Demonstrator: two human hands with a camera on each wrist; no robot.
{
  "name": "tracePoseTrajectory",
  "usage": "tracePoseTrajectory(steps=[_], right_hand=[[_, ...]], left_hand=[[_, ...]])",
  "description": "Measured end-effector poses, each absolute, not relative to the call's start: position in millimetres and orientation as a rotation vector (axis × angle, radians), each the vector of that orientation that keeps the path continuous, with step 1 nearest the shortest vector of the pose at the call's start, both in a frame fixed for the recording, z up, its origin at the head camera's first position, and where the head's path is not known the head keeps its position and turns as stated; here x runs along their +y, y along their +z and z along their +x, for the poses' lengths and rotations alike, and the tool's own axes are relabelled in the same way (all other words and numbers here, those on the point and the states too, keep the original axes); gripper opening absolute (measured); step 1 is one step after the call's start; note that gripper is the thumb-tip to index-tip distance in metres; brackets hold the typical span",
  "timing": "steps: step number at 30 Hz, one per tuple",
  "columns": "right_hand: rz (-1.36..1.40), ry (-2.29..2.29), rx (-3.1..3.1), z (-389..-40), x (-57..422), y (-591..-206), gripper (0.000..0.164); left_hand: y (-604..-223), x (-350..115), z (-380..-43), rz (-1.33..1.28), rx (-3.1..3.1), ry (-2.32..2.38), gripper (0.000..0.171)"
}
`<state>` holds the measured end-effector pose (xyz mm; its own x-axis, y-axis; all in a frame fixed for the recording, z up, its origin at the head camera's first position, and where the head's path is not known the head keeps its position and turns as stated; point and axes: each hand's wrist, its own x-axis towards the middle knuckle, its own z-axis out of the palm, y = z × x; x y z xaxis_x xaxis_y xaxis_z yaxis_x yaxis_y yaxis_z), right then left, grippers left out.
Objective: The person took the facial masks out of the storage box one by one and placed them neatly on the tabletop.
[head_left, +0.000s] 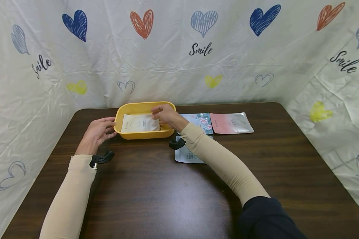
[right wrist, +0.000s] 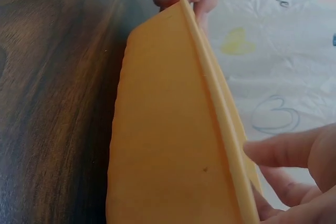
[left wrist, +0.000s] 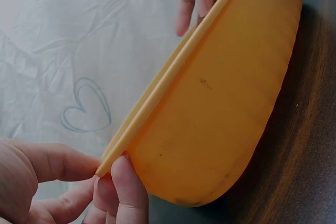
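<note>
A yellow plastic basket (head_left: 146, 135) stands at the back left of the brown table. My left hand (head_left: 98, 131) pinches its left end, thumb at the rim and fingertips against the outer wall, plain in the left wrist view. Inside the basket lies a white sachet (head_left: 140, 123) with small print. Over the basket's right part reaches my right hand (head_left: 166, 116), its fingers loosely extended above the sachet's right end. In the right wrist view its thumb (right wrist: 278, 150) is close by the rim, and the other fingers are partly hidden behind the basket wall.
Right of the basket lie a blue floral sachet (head_left: 201, 122) and a pink-and-silver sachet (head_left: 231, 123). A pale blue sachet (head_left: 185, 155) sits nearer, partly under my right forearm in the head view. A white cloth (head_left: 167, 76) with hearts hangs behind the table.
</note>
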<state>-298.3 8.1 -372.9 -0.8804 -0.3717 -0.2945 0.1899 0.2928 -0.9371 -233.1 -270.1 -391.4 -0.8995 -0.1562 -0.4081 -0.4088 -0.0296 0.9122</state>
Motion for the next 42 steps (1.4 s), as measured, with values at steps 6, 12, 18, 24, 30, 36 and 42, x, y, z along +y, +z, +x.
tracePoseTrajectory(steps=[6, 12, 18, 24, 30, 36, 42], right_hand=[[-0.155, -1.769, 2.153, -293.9, 10.0, -374.1, 0.044], [-0.068, -1.815, 2.124, -295.5, 7.2, -374.1, 0.056], [-0.105, -1.767, 2.061, -295.3, 4.6, -370.1, 0.056], [-0.136, -1.64, 2.078, -294.3, 3.5, -367.7, 0.036], [-0.128, -1.623, 2.086, -293.8, 5.8, -367.6, 0.033], [-0.137, -1.695, 2.056, -292.4, 14.3, -364.8, 0.032], [-0.14, -1.722, 2.056, -289.3, 28.0, -358.2, 0.034]], left_hand=[[-392.3, -270.5, -233.8, -0.598, 2.048, 2.042, 0.049], [-391.3, -269.4, -232.4, -0.616, 2.043, 2.05, 0.048], [-389.6, -269.3, -232.6, -0.615, 2.058, 2.044, 0.047], [-389.0, -269.1, -233.7, -0.62, 2.071, 2.02, 0.047], [-389.1, -269.4, -234.0, -0.624, 2.068, 2.017, 0.047], [-389.5, -270.1, -233.5, -0.619, 2.065, 2.013, 0.047], [-390.1, -270.0, -233.8, -0.61, 2.056, 2.027, 0.047]])
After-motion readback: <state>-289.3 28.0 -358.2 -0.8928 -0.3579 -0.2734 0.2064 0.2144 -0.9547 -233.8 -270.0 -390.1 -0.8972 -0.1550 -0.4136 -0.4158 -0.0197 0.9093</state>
